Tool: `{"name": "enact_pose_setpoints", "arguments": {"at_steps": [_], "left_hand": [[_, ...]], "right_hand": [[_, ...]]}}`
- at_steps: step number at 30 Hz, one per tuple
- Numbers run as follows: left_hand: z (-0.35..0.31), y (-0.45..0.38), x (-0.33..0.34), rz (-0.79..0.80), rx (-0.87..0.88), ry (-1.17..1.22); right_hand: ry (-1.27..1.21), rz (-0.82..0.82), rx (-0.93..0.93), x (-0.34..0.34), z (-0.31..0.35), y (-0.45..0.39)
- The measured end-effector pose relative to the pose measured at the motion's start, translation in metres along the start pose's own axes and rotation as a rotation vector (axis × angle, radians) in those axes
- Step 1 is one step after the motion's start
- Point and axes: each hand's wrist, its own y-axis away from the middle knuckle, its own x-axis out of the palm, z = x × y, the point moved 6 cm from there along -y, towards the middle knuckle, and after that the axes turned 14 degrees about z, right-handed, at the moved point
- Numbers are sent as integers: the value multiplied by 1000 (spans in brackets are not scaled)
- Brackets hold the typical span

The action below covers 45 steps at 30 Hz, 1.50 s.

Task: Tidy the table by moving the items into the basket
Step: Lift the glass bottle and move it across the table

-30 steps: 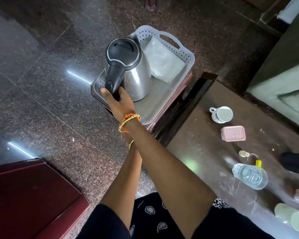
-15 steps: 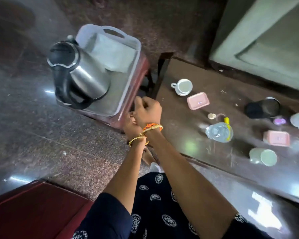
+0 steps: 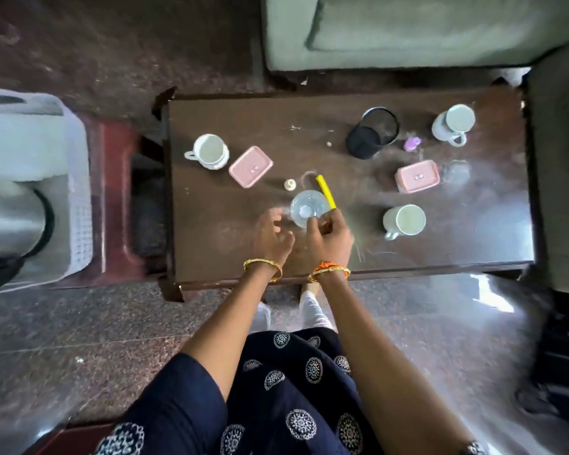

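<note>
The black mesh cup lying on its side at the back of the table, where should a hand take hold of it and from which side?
Grip the black mesh cup across its round wall at mid-length, hand coming down from above. It appears to lie tipped on the table with its open mouth toward the far right, so the curved side faces up. The purple item lies just right of it, so stay off that side.
</note>
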Motion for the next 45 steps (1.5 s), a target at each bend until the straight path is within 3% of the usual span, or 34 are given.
{"name": "enact_pose_setpoints", "arguments": {"at_steps": [6,10,13,26,38,45], "left_hand": [[-11,-36,23,115,87,-37],[-5,-53,33,202,53,-70],[-5,-57,34,198,30,-74],[-9,-59,35,107,22,-61],[-12,-54,31,119,72,-12],[-62,-75,-1,121,175,-22]], "right_hand": [[293,307,76,-22,-47,-58],[452,553,-63,-5,-58,-78],[508,647,-117,11,-58,-80],[466,672,-158,24,-57,-86],[297,580,-242,15,-56,-86],[141,465,-248,-4,-14,-109]]}}
